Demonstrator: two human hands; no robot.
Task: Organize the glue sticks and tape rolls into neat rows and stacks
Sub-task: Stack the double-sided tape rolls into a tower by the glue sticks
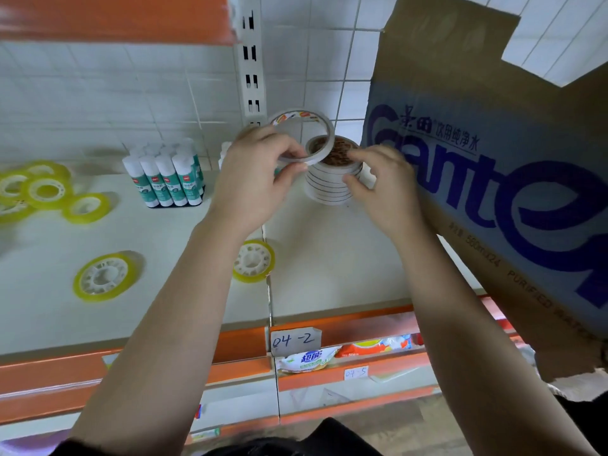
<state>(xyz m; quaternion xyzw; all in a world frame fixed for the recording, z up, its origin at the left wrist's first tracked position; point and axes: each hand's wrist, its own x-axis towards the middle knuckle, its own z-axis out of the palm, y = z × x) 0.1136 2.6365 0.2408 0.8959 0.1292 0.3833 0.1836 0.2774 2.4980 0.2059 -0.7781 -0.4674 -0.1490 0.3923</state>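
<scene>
My left hand point(256, 172) pinches a thin white tape roll point(301, 133), tilted just above and left of a stack of white tape rolls point(329, 182) on the white shelf point(184, 245). My right hand point(381, 185) touches the right side of that stack with curled fingers. A block of upright glue sticks point(167, 179) with white caps and teal labels stands to the left. Yellow tape rolls lie loose: a pile at the far left point(39, 189), one point(103, 278) in front, one point(253, 261) under my left forearm.
A big cardboard box point(493, 143) with blue lettering leans at the right, close to the stack. A white slotted upright point(251, 60) rises behind it against the tiled wall. The orange shelf edge point(345, 324) carries a tag reading 04-2; packets lie on the shelf below.
</scene>
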